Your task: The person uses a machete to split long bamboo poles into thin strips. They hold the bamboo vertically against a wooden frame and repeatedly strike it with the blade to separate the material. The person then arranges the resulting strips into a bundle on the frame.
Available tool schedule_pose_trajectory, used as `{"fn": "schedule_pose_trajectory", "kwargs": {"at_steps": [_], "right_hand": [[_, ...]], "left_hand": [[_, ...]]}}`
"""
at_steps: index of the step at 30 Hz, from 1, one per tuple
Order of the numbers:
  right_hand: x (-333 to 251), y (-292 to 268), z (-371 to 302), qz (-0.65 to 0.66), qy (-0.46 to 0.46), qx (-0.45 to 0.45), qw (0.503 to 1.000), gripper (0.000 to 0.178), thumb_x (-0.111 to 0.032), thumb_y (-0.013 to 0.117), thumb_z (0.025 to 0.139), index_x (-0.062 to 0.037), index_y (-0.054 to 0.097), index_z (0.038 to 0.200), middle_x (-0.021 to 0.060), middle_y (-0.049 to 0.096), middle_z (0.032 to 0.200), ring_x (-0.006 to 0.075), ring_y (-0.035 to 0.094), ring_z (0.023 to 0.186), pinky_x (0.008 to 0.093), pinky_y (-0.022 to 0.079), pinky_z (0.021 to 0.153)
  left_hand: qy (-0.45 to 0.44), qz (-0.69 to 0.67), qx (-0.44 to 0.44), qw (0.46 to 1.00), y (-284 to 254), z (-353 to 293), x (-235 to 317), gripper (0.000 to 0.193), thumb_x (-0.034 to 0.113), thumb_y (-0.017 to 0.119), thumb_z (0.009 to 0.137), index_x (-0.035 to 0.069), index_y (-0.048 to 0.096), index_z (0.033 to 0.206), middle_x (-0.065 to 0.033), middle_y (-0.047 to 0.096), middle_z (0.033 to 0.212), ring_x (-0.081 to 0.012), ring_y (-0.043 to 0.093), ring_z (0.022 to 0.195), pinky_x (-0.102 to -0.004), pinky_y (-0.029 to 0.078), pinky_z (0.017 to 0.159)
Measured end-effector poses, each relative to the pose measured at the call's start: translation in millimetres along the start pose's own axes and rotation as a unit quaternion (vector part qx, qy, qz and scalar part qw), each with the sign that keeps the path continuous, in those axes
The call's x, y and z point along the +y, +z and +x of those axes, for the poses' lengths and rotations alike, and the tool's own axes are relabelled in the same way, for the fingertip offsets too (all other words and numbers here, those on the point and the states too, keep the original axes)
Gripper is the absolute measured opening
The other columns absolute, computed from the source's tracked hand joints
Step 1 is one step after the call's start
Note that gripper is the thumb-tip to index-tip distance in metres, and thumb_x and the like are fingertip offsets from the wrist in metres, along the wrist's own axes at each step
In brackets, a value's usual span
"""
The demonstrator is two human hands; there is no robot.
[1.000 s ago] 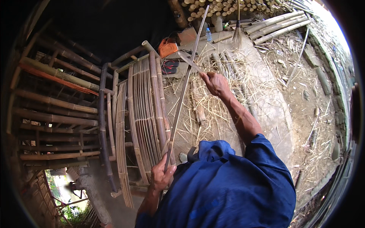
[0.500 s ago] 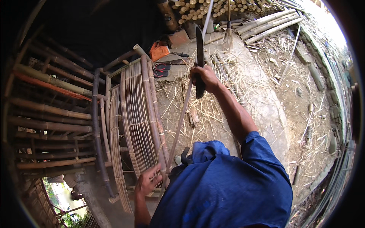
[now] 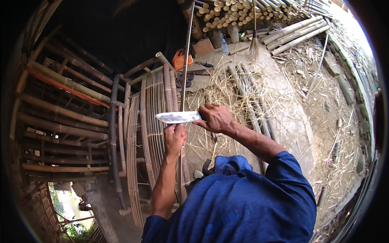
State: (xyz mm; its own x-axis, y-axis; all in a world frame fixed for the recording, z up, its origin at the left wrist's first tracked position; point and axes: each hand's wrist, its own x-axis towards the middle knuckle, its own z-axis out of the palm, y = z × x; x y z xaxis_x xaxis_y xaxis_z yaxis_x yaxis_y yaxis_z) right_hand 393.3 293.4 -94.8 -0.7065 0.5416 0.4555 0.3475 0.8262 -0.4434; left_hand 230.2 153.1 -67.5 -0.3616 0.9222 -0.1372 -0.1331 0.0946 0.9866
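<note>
A long thin bamboo strip (image 3: 186, 69) runs nearly upright through the middle of the view, down beside my body. My left hand (image 3: 175, 138) is closed round it, just below the knife. My right hand (image 3: 218, 118) grips a large broad-bladed knife (image 3: 177, 117), its handle mostly hidden by the fingers. The pale blade lies level, pointing left and crossing in front of the strip, right above my left fist. I cannot tell whether its edge bites into the strip.
A slatted bamboo bench (image 3: 156, 105) stands to the left, beside a bamboo frame (image 3: 65, 121). Shavings (image 3: 219, 91) and bamboo poles (image 3: 253, 101) lie on the ground. Farther back are stacked bamboo (image 3: 235, 14), a broom (image 3: 254, 46), a water bottle (image 3: 224, 45) and an orange bag (image 3: 181, 60).
My left hand has risen from beside the bench and closed on the strip. My right hand has come lower, turning the knife from upright to level across the strip.
</note>
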Motion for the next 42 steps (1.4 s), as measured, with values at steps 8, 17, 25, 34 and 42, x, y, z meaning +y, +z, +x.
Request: {"fn": "schedule_pose_trajectory", "kwargs": {"at_steps": [8, 17, 25, 34, 42], "right_hand": [[29, 3, 14, 0.005, 0.088, -0.015, 0.996, 0.075, -0.074, 0.029, 0.095, -0.0068, 0.06, 0.084, 0.0048, 0.052, 0.056, 0.013, 0.045, 0.044, 0.0384, 0.035, 0.036], [43, -22, 32, 0.0, 0.136, -0.092, 0.986, 0.073, -0.072, 0.034, 0.095, -0.0049, 0.063, 0.086, 0.0136, 0.063, 0.066, 0.0251, 0.059, 0.05, 0.0409, 0.043, 0.047], [161, -60, 60, 0.029, 0.283, 0.026, 0.958, 0.078, -0.071, 0.036, 0.096, -0.0011, 0.07, 0.089, 0.0229, 0.067, 0.073, 0.0379, 0.067, 0.072, 0.0496, 0.051, 0.07], [245, -94, 66, -0.024, 0.355, 0.119, 0.927, 0.087, -0.08, 0.024, 0.092, -0.0069, 0.071, 0.086, 0.0024, 0.056, 0.062, 0.0127, 0.045, 0.049, 0.0336, 0.038, 0.042], [156, -61, 25, 0.378, 0.331, 0.13, 0.855, 0.053, -0.058, 0.062, 0.09, -0.0058, 0.059, 0.081, -0.0005, 0.054, 0.062, 0.0089, 0.047, 0.051, 0.0281, 0.037, 0.046]], "left_hand": [[-0.028, 0.085, 0.005, 0.996, -4, -59, 11, 0.046, 0.028, 0.053, 0.104, 0.007, 0.047, 0.145, 0.0084, 0.038, 0.061, 0.0003, 0.033, 0.045, -0.017, 0.027, 0.038], [-0.019, 0.111, 0.005, 0.994, -12, -117, -4, 0.047, 0.017, 0.05, 0.104, -0.001, 0.041, 0.147, 0.0065, 0.04, 0.068, -0.0012, 0.035, 0.055, -0.0185, 0.031, 0.047], [-0.01, 0.132, -0.025, 0.991, -37, -187, 0, 0.051, 0.018, 0.06, 0.1, -0.005, 0.045, 0.143, 0.0036, 0.049, 0.07, -0.0025, 0.04, 0.054, -0.0194, 0.032, 0.047], [-0.078, 0.171, -0.022, 0.982, -71, -266, -15, 0.047, 0.017, 0.07, 0.093, -0.008, 0.057, 0.13, 0.0011, 0.06, 0.073, -0.0022, 0.051, 0.063, -0.0208, 0.039, 0.054], [-0.084, 0.227, -0.043, 0.969, -42, -189, -12, 0.043, 0.025, 0.036, 0.108, -0.005, 0.064, 0.118, -0.0004, 0.047, 0.053, -0.0079, 0.043, 0.043, -0.0254, 0.037, 0.044]]}}
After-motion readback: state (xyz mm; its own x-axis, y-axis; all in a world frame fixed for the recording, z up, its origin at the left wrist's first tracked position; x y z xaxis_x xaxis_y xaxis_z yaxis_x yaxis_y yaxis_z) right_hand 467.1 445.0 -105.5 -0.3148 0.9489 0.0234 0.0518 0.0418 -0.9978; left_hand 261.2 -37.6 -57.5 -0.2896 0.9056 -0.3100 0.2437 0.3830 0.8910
